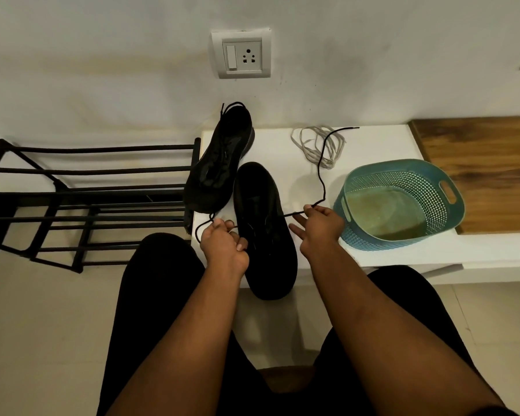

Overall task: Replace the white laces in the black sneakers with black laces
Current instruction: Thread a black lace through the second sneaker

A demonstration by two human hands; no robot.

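The near sneaker (264, 229) lies lengthwise near-to-far on the white desk (403, 256). Left hand (222, 241) and right hand (320, 225) each pinch the black lace (323, 163); eyelets are too dark to discern.

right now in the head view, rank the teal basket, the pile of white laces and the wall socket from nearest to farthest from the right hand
From the right hand, which pinches the black lace:
1. Teal basket, just to the hand's right on the white table.
2. White laces, farther back on the table, beyond the hand.
3. Wall socket, up on the wall behind the table, farthest.
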